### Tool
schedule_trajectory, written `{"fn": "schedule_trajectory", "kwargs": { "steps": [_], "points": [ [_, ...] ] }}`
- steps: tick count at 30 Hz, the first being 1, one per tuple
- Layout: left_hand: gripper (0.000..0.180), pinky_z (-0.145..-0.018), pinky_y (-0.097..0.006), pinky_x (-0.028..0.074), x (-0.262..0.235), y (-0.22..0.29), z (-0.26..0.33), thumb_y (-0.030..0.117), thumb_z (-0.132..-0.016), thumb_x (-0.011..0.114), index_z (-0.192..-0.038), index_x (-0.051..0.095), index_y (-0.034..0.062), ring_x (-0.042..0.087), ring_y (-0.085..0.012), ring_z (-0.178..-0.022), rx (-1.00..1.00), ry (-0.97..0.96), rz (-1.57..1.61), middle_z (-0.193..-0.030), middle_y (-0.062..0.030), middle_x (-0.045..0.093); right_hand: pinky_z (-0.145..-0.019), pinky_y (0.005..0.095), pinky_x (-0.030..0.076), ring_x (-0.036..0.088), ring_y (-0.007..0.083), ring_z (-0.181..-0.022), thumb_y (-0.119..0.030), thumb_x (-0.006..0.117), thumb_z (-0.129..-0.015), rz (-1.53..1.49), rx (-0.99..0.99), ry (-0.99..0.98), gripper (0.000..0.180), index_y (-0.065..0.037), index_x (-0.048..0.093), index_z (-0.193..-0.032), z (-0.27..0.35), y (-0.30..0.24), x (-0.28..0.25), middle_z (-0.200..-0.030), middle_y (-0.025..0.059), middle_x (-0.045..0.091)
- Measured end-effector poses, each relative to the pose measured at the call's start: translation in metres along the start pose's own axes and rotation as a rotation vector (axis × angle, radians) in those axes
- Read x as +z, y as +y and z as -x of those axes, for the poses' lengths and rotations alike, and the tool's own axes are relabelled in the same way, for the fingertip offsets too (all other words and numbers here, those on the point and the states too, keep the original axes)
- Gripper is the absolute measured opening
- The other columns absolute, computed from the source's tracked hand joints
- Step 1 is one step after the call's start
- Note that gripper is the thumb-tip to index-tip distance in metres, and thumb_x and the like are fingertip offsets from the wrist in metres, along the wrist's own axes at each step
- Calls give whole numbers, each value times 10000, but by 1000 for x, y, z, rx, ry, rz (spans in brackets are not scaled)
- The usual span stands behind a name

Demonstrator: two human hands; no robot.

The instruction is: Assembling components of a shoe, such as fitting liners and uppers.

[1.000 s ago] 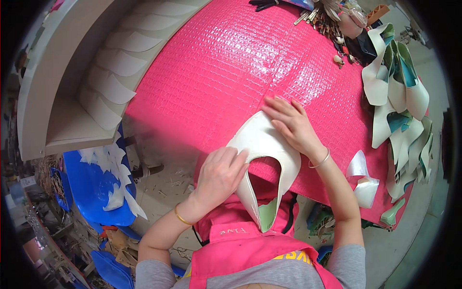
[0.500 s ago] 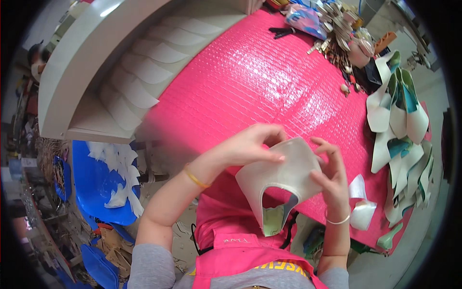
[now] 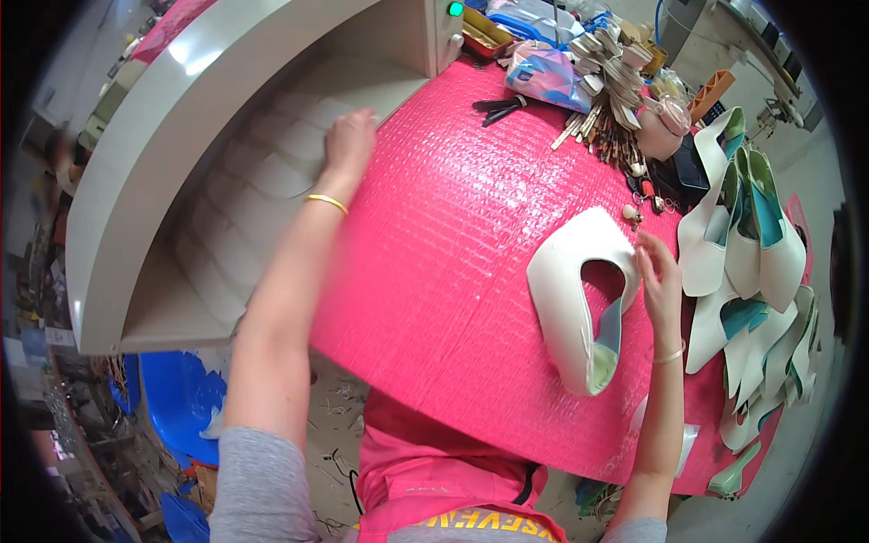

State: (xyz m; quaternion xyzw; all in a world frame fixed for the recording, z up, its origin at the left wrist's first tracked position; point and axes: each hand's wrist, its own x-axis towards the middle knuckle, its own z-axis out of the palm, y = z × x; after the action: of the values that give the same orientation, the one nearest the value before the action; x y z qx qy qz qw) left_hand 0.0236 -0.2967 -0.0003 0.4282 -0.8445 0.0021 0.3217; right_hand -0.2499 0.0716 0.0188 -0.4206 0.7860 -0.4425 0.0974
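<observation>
A white shoe upper (image 3: 563, 299) with a pale green and blue lining lies on the pink table cover (image 3: 453, 299), right of the middle. At its right edge is my right hand (image 3: 662, 281), with curled fingertips pinching the rim beside the opening. My left hand (image 3: 349, 143) reaches far forward to the front edge of a curved white machine (image 3: 181, 54). Its fingers are closed beside a row of white curved pieces (image 3: 272, 163) on the machine's bed. Anything between those fingers is hidden from view.
Several white uppers with green linings (image 3: 751, 226) are piled at the right edge. Sticks (image 3: 611, 72), a tissue pack (image 3: 548, 77) and a dark phone (image 3: 688, 163) crowd the back right. A blue chair (image 3: 176, 398) stands at lower left, and a shoehorn-shaped piece (image 3: 733, 472) lies at the right corner.
The upper has gone from between both hands near my apron to the table at the right. My left hand has let go of it and moved forward-left to the machine.
</observation>
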Motion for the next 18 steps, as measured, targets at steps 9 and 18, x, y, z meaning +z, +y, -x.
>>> {"fn": "schedule_trajectory", "kwargs": {
  "steps": [9, 18],
  "points": [
    [186, -643, -410, 484, 9, -14, -35, 135, -778, 519, -937, 612, 110, 595, -302, -752, 373, -216, -194, -854, -95, 617, -656, 258, 439, 567, 162, -722, -11, 509, -817, 125, -25, -79, 117, 40, 582, -892, 2, -23, -23, -795, 95, 582],
    [120, -640, -396, 477, 12, -31, -32, 136, -763, 530, -840, 609, 89, 588, -292, -738, 325, -206, -72, -814, -83, 603, -620, 234, 459, 590, 141, -676, -21, 525, -823, -25, -155, -228, 121, 49, 581, -904, -53, -61, 3, -788, 86, 589]
  ]
}}
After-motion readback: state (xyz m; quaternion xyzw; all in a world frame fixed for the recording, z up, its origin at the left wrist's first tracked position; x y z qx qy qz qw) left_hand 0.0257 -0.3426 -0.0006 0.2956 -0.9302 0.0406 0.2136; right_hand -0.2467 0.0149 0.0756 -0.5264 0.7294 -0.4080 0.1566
